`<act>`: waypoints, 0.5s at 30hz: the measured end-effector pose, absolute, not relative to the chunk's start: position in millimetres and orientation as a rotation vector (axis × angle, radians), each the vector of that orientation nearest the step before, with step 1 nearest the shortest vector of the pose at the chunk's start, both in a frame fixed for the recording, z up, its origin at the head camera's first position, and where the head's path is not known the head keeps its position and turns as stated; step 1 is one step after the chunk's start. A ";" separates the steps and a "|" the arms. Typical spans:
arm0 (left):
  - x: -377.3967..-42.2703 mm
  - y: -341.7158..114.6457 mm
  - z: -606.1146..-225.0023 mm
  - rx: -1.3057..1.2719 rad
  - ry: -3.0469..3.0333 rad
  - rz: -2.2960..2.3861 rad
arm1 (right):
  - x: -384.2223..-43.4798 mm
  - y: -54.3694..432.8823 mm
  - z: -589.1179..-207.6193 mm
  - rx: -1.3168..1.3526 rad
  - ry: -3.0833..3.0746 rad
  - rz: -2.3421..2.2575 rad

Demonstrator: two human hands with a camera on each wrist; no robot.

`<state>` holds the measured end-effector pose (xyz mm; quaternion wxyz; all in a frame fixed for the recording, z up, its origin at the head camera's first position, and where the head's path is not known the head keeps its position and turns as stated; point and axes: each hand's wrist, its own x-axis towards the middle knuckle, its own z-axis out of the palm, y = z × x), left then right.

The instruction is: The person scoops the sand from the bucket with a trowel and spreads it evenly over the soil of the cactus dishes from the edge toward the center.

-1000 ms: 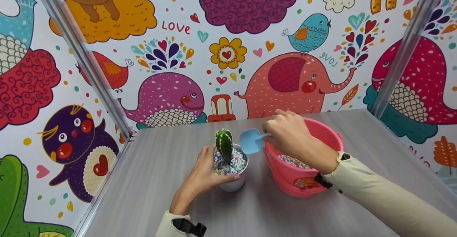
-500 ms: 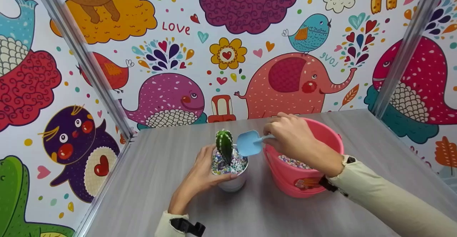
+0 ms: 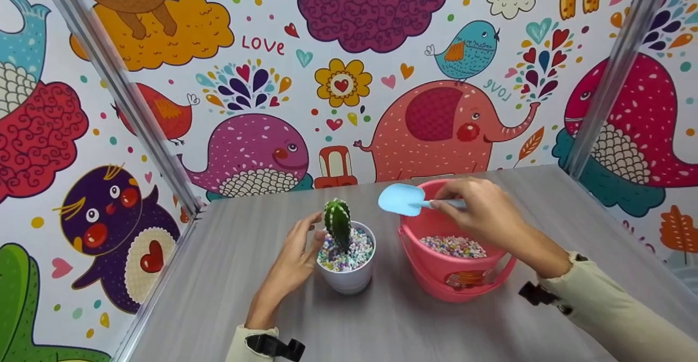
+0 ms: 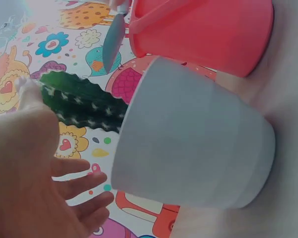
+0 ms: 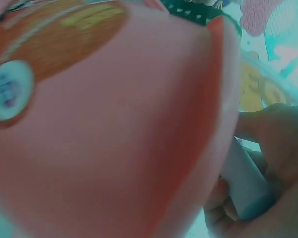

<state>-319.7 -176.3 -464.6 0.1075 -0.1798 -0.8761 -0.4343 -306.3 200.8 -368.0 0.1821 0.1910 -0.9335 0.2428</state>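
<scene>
A green cactus (image 3: 338, 223) stands in a white pot (image 3: 349, 281) whose top is covered with small pastel beads (image 3: 357, 250). My left hand (image 3: 294, 255) is at the pot's left side, its fingers loosely extended; in the left wrist view the fingers (image 4: 84, 186) are apart from the pot wall. My right hand (image 3: 480, 209) grips the handle of a light blue toy shovel (image 3: 402, 199) over the pink bucket (image 3: 463, 291). The shovel's blade sticks out past the bucket's left rim and shows no beads on it. More beads (image 3: 452, 246) lie inside the bucket.
The grey tabletop (image 3: 229, 275) bears the pot and the bucket side by side. Patterned panels with cartoon animals (image 3: 431, 133) enclose the back and sides, joined by metal corner posts (image 3: 616, 73).
My left hand has let go of the pot and drawn slightly left. My right hand has moved the shovel up and right, away from the pot, over the bucket.
</scene>
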 end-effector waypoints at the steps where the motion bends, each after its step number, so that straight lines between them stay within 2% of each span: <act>1: -319.9 -176.6 -463.9 -0.519 -2.565 -1.294 | -306.1 205.7 -369.9 0.527 -2.632 0.714; 15: -318.7 -182.0 -458.0 -0.410 -2.399 -1.371 | -302.8 245.0 -396.5 0.407 -2.674 0.876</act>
